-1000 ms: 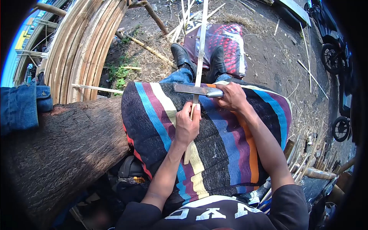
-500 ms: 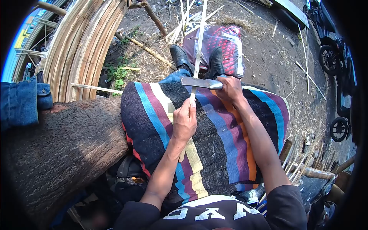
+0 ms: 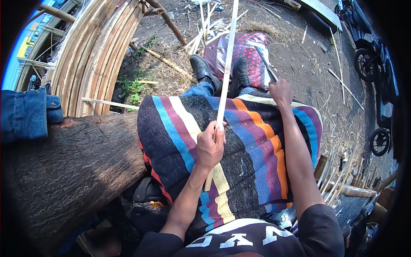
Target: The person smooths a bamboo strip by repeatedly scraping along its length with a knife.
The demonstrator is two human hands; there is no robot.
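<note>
My left hand (image 3: 210, 146) is closed round a long, pale bamboo strip (image 3: 226, 75). The strip slants upward from my lap, its lower end below my fist and its far end past the top of the view. To the right, my right hand (image 3: 281, 91) grips a knife (image 3: 266, 64) by its metallic handle, the blade pointing forward and apart from the strip. A striped cloth (image 3: 239, 154) in black, blue, purple, cream and orange covers my lap.
A thick log (image 3: 72, 167) lies at left, with a denim garment (image 3: 25, 113) on it. Beyond stand stacked, curved bamboo strips (image 3: 94, 60). Ahead, a printed sack (image 3: 216, 53) lies by my shoes. Motorbikes (image 3: 368, 64) stand at right, and bamboo pieces (image 3: 351, 190) lie at lower right.
My right hand has moved the knife off the strip, forward and to the right, and the blade has turned edge-on. My left hand still holds the strip, shifted slightly right and lower.
</note>
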